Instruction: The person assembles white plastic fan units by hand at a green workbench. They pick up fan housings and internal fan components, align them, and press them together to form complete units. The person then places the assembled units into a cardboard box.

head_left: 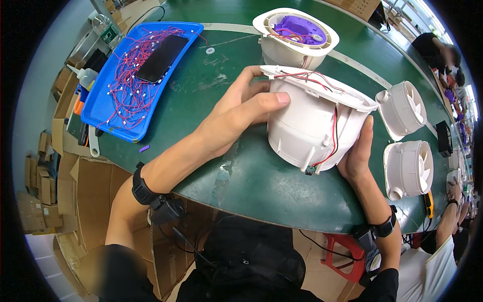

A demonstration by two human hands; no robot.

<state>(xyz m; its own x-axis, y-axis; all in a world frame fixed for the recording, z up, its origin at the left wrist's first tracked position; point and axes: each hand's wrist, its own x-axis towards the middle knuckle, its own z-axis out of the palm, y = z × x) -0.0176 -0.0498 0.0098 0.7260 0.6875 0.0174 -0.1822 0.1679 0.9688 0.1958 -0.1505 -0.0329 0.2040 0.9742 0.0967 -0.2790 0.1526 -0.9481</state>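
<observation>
A white round plastic fan housing (pixel 302 121) is held between my two hands above the green table. Its wide flange is uppermost and tilted. Red and black wires (pixel 335 132) run across the flange and down its side to a small green connector (pixel 311 171) at the bottom. My left hand (pixel 251 103) grips the left side, thumb on the wall just under the flange. My right hand (pixel 358 151) is closed on the right side, its fingers mostly hidden behind the housing. Just behind stands a similar white housing (pixel 282 53) with a purple part (pixel 300 29) inside.
A blue tray (pixel 128 133) of red wires at left holds a black phone (pixel 162 58). Two more white fan housings (pixel 402 108) stand at right, near a yellow-handled tool (pixel 428 204). Cardboard boxes (pixel 95 194) sit off the table's left edge. Other people work at far right.
</observation>
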